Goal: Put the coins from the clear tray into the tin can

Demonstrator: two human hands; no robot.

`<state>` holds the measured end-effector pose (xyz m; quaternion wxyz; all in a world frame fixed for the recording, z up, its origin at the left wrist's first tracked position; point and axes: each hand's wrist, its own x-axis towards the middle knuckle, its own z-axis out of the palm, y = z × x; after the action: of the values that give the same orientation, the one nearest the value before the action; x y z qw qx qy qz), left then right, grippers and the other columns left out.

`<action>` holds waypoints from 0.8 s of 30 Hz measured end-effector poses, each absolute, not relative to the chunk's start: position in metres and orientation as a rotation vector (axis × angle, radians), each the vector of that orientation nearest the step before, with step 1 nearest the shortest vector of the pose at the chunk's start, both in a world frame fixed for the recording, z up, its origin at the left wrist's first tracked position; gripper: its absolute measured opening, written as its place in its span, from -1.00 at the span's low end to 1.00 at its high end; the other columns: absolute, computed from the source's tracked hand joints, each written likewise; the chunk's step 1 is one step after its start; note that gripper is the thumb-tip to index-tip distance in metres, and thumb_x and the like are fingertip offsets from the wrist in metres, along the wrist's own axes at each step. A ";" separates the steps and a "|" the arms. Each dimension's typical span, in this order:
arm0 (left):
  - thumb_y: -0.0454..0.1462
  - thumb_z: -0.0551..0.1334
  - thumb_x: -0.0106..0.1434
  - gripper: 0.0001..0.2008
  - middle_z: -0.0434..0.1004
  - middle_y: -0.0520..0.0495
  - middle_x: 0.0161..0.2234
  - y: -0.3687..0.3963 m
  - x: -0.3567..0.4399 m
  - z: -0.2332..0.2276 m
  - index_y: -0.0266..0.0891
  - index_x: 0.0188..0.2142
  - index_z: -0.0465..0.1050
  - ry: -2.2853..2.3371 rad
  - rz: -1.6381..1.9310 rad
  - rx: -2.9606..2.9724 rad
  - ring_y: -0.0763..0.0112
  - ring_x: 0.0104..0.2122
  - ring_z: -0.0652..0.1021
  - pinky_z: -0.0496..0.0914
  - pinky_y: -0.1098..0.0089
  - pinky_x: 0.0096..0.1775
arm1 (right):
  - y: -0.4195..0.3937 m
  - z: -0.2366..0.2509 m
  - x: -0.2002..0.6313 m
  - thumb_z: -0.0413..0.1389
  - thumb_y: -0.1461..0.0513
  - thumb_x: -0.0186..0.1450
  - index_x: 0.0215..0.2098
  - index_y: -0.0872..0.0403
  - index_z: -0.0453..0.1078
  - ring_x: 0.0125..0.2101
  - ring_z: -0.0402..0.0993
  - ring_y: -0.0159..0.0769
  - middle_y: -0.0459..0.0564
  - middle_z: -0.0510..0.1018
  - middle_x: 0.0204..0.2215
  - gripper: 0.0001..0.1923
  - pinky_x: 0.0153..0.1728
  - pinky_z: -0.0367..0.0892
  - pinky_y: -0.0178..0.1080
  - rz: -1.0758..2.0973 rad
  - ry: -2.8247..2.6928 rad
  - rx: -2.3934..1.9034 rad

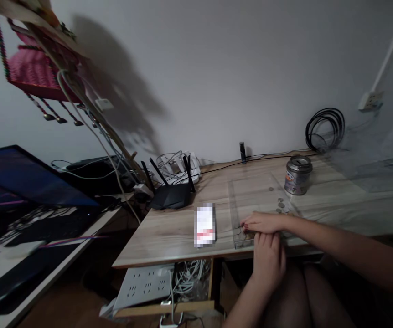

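A clear shallow plastic tray (249,193) lies near the front edge of the table. Coins (280,205) are scattered toward its right side, and more are gathered in its near left corner. My right hand (263,223) reaches in from the right, its fingers stretched leftward over the corner coins, fingertips bent down. Just below it, touching it, is my left hand (269,255) with fingers curled at the tray's near edge; whatever they hold is hidden. A round metal tin (298,175) with a slotted lid stands behind the tray on the right.
Left of the tray lies a phone-shaped object (204,225), blurred out. Farther left sits a black router (171,196) with raised antennas. A small dark upright stick (242,152) and coiled black cable (324,129) are by the wall. Below the tabletop is a power strip (145,287).
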<state>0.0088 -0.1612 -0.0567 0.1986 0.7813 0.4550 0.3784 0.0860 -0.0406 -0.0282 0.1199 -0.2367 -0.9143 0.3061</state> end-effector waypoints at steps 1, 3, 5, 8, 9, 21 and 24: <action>-0.33 0.01 0.22 -0.57 0.38 -0.24 0.00 -0.162 0.006 -0.052 -0.19 0.09 0.31 1.231 1.093 2.148 0.06 0.02 0.31 0.02 0.04 0.10 | -0.045 -0.026 0.095 -0.12 0.17 0.31 -0.31 0.09 0.51 -0.27 0.45 -0.36 0.00 0.56 -0.28 -0.64 -0.20 0.32 -0.33 1.044 -2.651 -0.666; -0.32 -0.01 0.25 -0.62 0.40 -0.22 -0.03 -0.161 -0.001 -0.042 -0.16 0.01 0.38 1.147 1.176 2.025 0.12 0.01 0.32 0.07 0.10 0.10 | -0.048 -0.023 0.116 -0.14 0.14 0.32 -0.26 0.12 0.49 -0.29 0.46 -0.33 0.02 0.57 -0.31 -0.61 -0.24 0.33 -0.29 1.243 -2.535 -0.706; -0.28 0.06 0.22 -0.70 0.41 -0.22 -0.05 -0.152 -0.009 -0.031 -0.18 -0.10 0.46 1.141 1.280 1.853 0.13 0.00 0.33 0.08 0.13 0.11 | -0.044 -0.022 0.138 -0.10 0.11 0.29 -0.23 0.12 0.48 -0.29 0.46 -0.30 0.01 0.57 -0.31 -0.63 -0.23 0.33 -0.27 1.167 -2.348 -0.868; -0.26 0.15 0.15 -0.70 0.39 -0.23 -0.04 -0.126 -0.014 -0.020 -0.25 -0.11 0.44 1.376 1.107 1.910 0.13 0.02 0.32 0.11 0.15 0.10 | -0.031 -0.028 0.168 -0.08 0.11 0.26 -0.21 0.13 0.47 -0.25 0.45 -0.28 0.04 0.56 -0.28 -0.63 -0.18 0.31 -0.24 0.878 -2.037 -1.055; -0.25 0.16 0.13 -0.66 0.37 -0.25 -0.03 -0.116 -0.013 -0.018 -0.29 -0.09 0.41 1.478 0.936 2.005 0.12 0.03 0.31 0.13 0.17 0.10 | -0.027 -0.031 0.176 -0.10 0.12 0.27 -0.20 0.14 0.47 -0.24 0.45 -0.27 0.06 0.56 -0.26 -0.62 -0.18 0.31 -0.23 0.796 -1.964 -1.093; -0.44 0.05 0.08 -0.72 0.50 -0.12 -0.26 -0.058 0.028 -0.018 -0.32 -0.25 0.45 1.129 0.079 2.372 0.38 -0.27 0.45 0.30 0.43 -0.18 | -0.032 -0.036 0.175 -0.12 0.12 0.32 -0.24 0.11 0.48 -0.19 0.37 -0.29 0.07 0.54 -0.26 -0.63 -0.18 0.15 -0.31 0.236 -2.373 -1.429; -0.48 0.06 0.02 -0.78 0.48 0.02 -0.48 -0.052 0.029 -0.008 -0.29 -0.45 0.46 1.009 -0.088 2.331 0.47 -0.45 0.41 0.27 0.48 -0.32 | -0.029 -0.037 0.177 -0.13 0.10 0.33 -0.22 0.09 0.48 -0.18 0.37 -0.29 0.06 0.55 -0.26 -0.61 -0.19 0.14 -0.32 0.218 -2.372 -1.441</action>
<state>0.0294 -0.0519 -0.0076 0.2957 0.8762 0.3791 -0.0332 0.1765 -0.0294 -0.0365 0.1780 -0.5094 -0.8384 0.0770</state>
